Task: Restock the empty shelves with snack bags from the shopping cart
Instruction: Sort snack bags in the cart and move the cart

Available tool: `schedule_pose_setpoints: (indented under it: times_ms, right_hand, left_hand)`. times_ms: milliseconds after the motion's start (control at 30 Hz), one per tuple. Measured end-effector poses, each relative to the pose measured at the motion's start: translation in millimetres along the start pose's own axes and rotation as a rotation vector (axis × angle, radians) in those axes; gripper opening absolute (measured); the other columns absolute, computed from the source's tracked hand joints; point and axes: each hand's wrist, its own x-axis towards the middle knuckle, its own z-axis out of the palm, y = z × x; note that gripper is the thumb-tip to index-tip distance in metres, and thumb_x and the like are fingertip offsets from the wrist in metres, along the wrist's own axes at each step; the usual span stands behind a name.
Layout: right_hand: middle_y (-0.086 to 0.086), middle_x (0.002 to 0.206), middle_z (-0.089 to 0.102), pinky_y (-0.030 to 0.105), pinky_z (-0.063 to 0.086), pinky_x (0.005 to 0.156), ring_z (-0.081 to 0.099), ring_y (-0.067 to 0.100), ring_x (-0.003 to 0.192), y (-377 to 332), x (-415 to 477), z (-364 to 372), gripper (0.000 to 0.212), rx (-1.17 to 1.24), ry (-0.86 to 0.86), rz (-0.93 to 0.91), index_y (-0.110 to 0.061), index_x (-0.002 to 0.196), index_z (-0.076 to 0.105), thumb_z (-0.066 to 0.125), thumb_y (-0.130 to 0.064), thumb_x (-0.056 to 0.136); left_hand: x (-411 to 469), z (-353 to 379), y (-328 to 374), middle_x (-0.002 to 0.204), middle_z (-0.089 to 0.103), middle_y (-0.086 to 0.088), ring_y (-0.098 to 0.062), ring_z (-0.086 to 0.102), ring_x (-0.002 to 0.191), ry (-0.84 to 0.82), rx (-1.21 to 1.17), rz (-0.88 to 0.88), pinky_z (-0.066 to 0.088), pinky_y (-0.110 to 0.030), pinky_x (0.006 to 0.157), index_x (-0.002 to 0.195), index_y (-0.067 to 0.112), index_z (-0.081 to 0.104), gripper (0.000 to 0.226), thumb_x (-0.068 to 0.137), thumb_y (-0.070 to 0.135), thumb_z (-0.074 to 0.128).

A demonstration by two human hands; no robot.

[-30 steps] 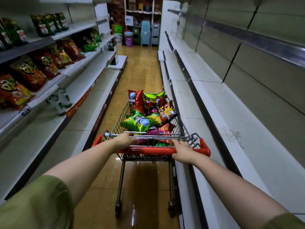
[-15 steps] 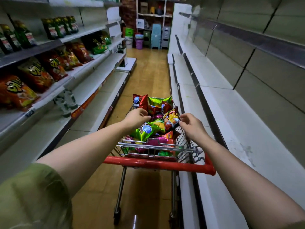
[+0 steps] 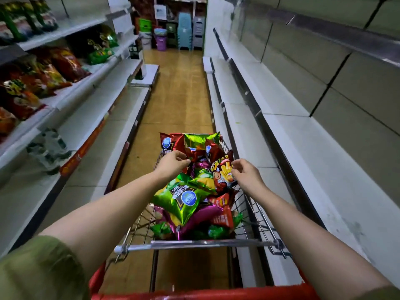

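Note:
The wire shopping cart (image 3: 257, 213) stands in the aisle just in front of me, heaped with snack bags, and its red handle (image 3: 194, 296) runs along the bottom edge. A big green bag (image 3: 184, 200) lies on top. My left hand (image 3: 172, 164) reaches over the far left of the heap, its fingertips pinching the edge of a dark red bag (image 3: 170, 144). My right hand (image 3: 245, 173) pinches the right edge of a yellow fries bag (image 3: 223, 172). The white shelves on the right (image 3: 303, 135) hold nothing.
The left shelves (image 3: 91, 83) carry red, orange and green snack bags (image 3: 62, 63) on the upper levels. A pack of bottles (image 3: 48, 148) sits on a lower left shelf. Stacked plastic stools (image 3: 185, 31) and buckets close the aisle's far end.
Both hands left the red handle and reached forward into the cart, and now they are at the bags. The view has moved closer over the cart.

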Motion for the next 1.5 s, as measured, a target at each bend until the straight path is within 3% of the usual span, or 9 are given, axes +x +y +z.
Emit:
schedule_pose_setpoints:
  times_ms: [200, 433, 567, 700, 800, 1067, 1200, 1367, 1500]
  right_hand:
    - [0.013, 0.13, 0.051, 0.032, 0.042, 0.094, 0.052, 0.026, 0.116, 30.9, 44.9, 29.4, 0.04, -0.111, -0.04, 0.159, -0.006, 0.128, 0.05, 0.056, -0.021, 0.091]
    - [0.02, 0.142, 0.031, 0.04, 0.036, 0.105, 0.038, 0.034, 0.129, 71.0, 86.9, 54.4, 0.079, -0.135, -0.071, 0.355, -0.005, 0.144, 0.026, 0.066, -0.037, 0.084]
    - [0.02, 0.149, 0.022, 0.045, 0.029, 0.108, 0.024, 0.036, 0.137, 82.9, 113.0, 72.4, 0.095, -0.26, -0.117, 0.391, -0.009, 0.149, 0.013, 0.067, -0.048, 0.081]
    - [0.019, 0.148, 0.022, 0.047, 0.035, 0.102, 0.024, 0.034, 0.135, 89.5, 126.5, 89.8, 0.105, -0.499, -0.152, 0.416, -0.012, 0.149, 0.009, 0.066, -0.06, 0.075]
    - [0.022, 0.146, 0.024, 0.045, 0.04, 0.098, 0.034, 0.036, 0.131, 90.3, 126.9, 99.6, 0.106, -0.528, -0.136, 0.422, -0.011, 0.148, 0.011, 0.068, -0.058, 0.074]
    - [0.023, 0.14, 0.037, 0.048, 0.037, 0.102, 0.04, 0.039, 0.127, 96.4, 113.4, 95.9, 0.099, -0.365, -0.138, 0.466, -0.013, 0.146, 0.014, 0.073, -0.047, 0.074]
    - [0.018, 0.138, 0.039, 0.043, 0.042, 0.096, 0.045, 0.036, 0.122, 82.1, 108.6, 74.4, 0.098, -0.141, -0.089, 0.356, -0.014, 0.146, 0.02, 0.079, -0.039, 0.071]
    - [0.0, 0.12, 0.057, 0.033, 0.048, 0.089, 0.057, 0.017, 0.105, 50.0, 92.1, 34.7, 0.085, 0.322, -0.093, 0.201, -0.02, 0.137, 0.035, 0.084, -0.026, 0.067]
    - [-0.003, 0.127, 0.056, 0.044, 0.047, 0.099, 0.058, 0.016, 0.113, 32.8, 73.5, 23.6, 0.112, 0.378, -0.226, 0.144, -0.027, 0.141, 0.031, 0.085, -0.051, 0.047]
  left_hand:
    - [50.1, 23.7, -28.1, 0.116, 0.062, -0.011, -0.019, 0.055, 0.092, -0.062, -0.041, -0.109, 0.044, -0.028, 0.071, 0.119, 0.007, 0.058, 0.031, 0.092, 0.021, 0.061]
    - [73.4, 56.9, -60.5, 0.116, 0.061, -0.014, -0.029, 0.06, 0.106, -0.1, -0.102, -0.237, 0.047, -0.038, 0.09, 0.127, 0.009, 0.051, 0.04, 0.092, 0.027, 0.059]
    - [78.3, 71.1, -71.4, 0.117, 0.058, -0.011, -0.018, 0.061, 0.084, -0.122, -0.128, -0.284, 0.05, -0.025, 0.071, 0.132, 0.007, 0.045, 0.044, 0.094, 0.027, 0.056]
    - [77.9, 79.4, -83.2, 0.119, 0.062, -0.014, -0.028, 0.066, 0.098, -0.147, -0.175, -0.354, 0.053, -0.045, 0.089, 0.131, 0.01, 0.043, 0.044, 0.093, 0.028, 0.057]
    - [76.1, 81.5, -86.0, 0.119, 0.063, -0.015, -0.026, 0.064, 0.103, -0.168, -0.165, -0.379, 0.052, -0.042, 0.093, 0.133, 0.009, 0.041, 0.044, 0.095, 0.024, 0.055]
    - [74.8, 86.7, -77.9, 0.112, 0.062, -0.008, -0.026, 0.061, 0.106, -0.163, -0.144, -0.355, 0.049, -0.042, 0.095, 0.135, 0.01, 0.039, 0.048, 0.095, 0.031, 0.054]
    - [72.8, 87.9, -64.9, 0.112, 0.057, -0.008, -0.027, 0.06, 0.107, -0.163, -0.179, -0.306, 0.047, -0.043, 0.097, 0.14, 0.01, 0.034, 0.06, 0.092, 0.04, 0.056]
    - [66.7, 80.1, -42.2, 0.135, 0.051, -0.009, -0.019, 0.054, 0.112, -0.199, -0.388, -0.28, 0.044, -0.038, 0.102, 0.148, 0.013, 0.022, 0.083, 0.085, 0.052, 0.059]
    - [59.6, 70.5, -24.3, 0.13, 0.056, -0.007, -0.02, 0.062, 0.106, -0.333, -0.615, -0.308, 0.055, -0.039, 0.084, 0.143, 0.016, 0.033, 0.069, 0.086, 0.048, 0.057]
